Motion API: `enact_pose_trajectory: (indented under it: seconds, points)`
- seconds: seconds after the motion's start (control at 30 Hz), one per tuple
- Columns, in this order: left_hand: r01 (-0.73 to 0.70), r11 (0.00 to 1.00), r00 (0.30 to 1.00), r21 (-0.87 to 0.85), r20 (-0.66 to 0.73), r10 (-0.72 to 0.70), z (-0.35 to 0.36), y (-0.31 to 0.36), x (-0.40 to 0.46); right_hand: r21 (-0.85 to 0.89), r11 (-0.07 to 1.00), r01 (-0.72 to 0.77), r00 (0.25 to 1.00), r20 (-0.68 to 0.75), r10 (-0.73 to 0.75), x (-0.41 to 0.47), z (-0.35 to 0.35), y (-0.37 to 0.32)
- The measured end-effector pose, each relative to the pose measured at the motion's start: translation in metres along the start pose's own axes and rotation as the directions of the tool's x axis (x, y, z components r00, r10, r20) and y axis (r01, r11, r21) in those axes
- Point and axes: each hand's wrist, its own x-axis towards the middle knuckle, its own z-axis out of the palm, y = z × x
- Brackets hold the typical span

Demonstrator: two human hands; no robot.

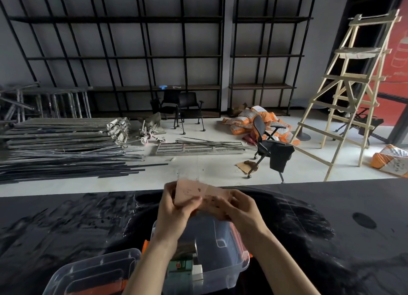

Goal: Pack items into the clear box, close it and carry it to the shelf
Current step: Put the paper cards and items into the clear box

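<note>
Both hands hold a pink plastic bag (194,193) with dark print above the far end of the clear box (223,248). My left hand (176,206) grips the bag's left side, and my right hand (240,206) grips its right side. The clear box stands open on the black table (66,224), with a green packet (180,267) and a small white item (197,270) inside. My forearms hide part of its interior. The clear lid (92,272) with orange latches lies to the left of the box at the near edge.
Beyond the table is a dusty floor with stacked metal bars (66,144) at left, an office chair (269,147), orange sacks (254,120) and a wooden ladder (353,91) at right. Black shelving (154,56) lines the back wall.
</note>
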Motion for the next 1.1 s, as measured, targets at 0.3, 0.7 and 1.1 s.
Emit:
enact_pose_trajectory:
  seconds: [0.3, 0.7, 1.1]
  points:
    - [0.035, 0.983, 0.987, -0.182, -0.149, -0.063, 0.023, 0.011, -0.013, 0.079, 0.997, 0.006, 0.999, -0.037, -0.003, -0.005, 0.030, 0.000]
    - [-0.124, 0.992, 0.904, 0.004, -0.413, 0.114, 0.035, 0.005, -0.006, 0.072, 0.995, -0.070, 0.961, -0.264, 0.087, -0.001, 0.043, -0.014]
    - [-0.077, 0.990, 0.847, 0.119, -0.516, 0.127, 0.048, 0.004, -0.006, 0.037, 0.985, -0.167, 0.901, -0.400, 0.168, -0.002, 0.042, -0.013]
